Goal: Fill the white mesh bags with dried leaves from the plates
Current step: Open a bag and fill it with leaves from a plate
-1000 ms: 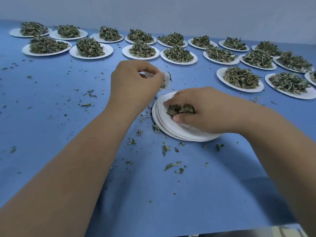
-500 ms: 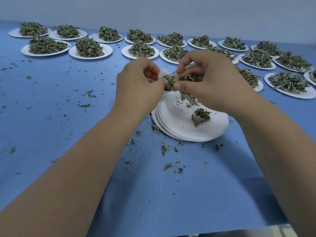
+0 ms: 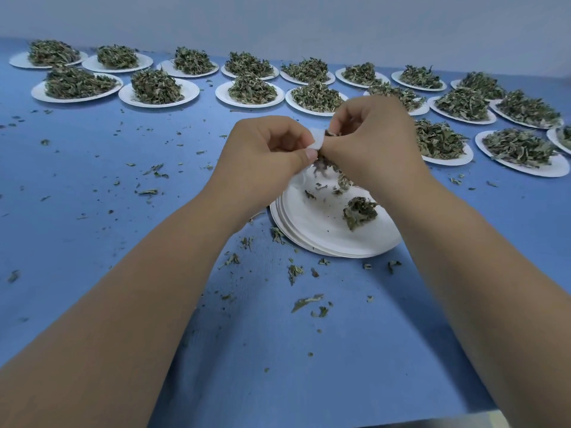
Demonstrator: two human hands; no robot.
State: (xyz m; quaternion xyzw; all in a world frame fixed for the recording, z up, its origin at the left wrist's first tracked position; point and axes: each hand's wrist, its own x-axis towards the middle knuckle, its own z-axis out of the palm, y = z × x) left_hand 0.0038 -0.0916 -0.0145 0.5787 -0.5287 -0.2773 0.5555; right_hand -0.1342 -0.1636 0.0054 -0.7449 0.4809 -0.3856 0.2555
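- Since half a second ago the right hand (image 3: 374, 146) has closed in on the left hand (image 3: 265, 156) until the knuckles touch. The pinch of dried leaves (image 3: 335, 132) that showed between them is now mostly hidden.
- At far left, heaped plates (image 3: 189, 89) stand in two rows along the back of the blue counter (image 3: 92, 242), with leaf crumbs strewn in front.
- The left hand's grip is clamped: thumb and curled forefinger pinch the white mesh bag (image 3: 317, 141), held in the air above the plate stack (image 3: 309, 223). Only a small white corner shows, so its long axis cannot be told.
- The bag lies directly left of the right hand's grip and touches it, its mouth seemingly turned towards that hand. The likely next push therefore runs leftward and a little down.
- The right hand's grip is curled tight on the leaves, and stray bits (image 3: 324, 165) hang and drop beneath both hands.
- A leftover clump (image 3: 360, 211) sits on the top plate, below and nearer the right hand, probably the next pinch.
- More full plates (image 3: 553, 165) wait at right.
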